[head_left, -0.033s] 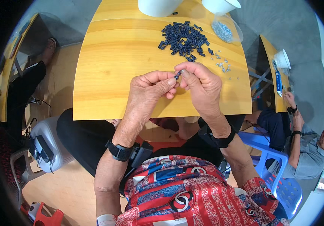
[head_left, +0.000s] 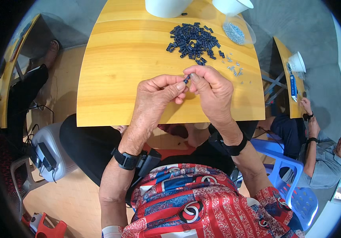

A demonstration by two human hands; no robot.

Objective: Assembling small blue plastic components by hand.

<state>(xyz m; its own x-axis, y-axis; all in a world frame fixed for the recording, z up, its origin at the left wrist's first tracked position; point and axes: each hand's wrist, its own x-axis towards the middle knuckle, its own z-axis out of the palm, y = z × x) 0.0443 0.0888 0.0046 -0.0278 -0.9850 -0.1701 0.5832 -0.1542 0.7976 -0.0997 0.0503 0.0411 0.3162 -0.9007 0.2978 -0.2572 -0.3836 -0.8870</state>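
Grey concrete floor surrounds a yellow wooden worktop [head_left: 119, 79], and the person sits at its near edge with both hands raised just above the wood.

The left hand [head_left: 158, 93] and the right hand [head_left: 212, 89] meet fingertip to fingertip. Between them sits one small dark part [head_left: 186, 79] — pinched by the left thumb and forefinger, with the right thumb and forefinger closed on or against its upper end. Both hands are nearly shut, the other fingers curled in. Whether the right hand also holds a second, smaller piece is too small to tell.

Beyond the hands lies a loose pile of dark parts [head_left: 192, 41], well apart from the fingers but within reach. To the right of the pile, small silvery bits [head_left: 234, 69] are scattered on the wood, and a clear bowl [head_left: 238, 31] holds more of the same. Two white tubs stand at the far edge: one [head_left: 166, 7] behind the pile, one [head_left: 232, 5] further right.

By the look of it, the step in hand is fitting or checking a single piece — the fine work between fingertips. The next move would call for a steady pinch and careful alignment, since the part is tiny and could slip.

At a neighbouring table on the right another person [head_left: 317, 158] sits on a blue chair, hands apart from this work.
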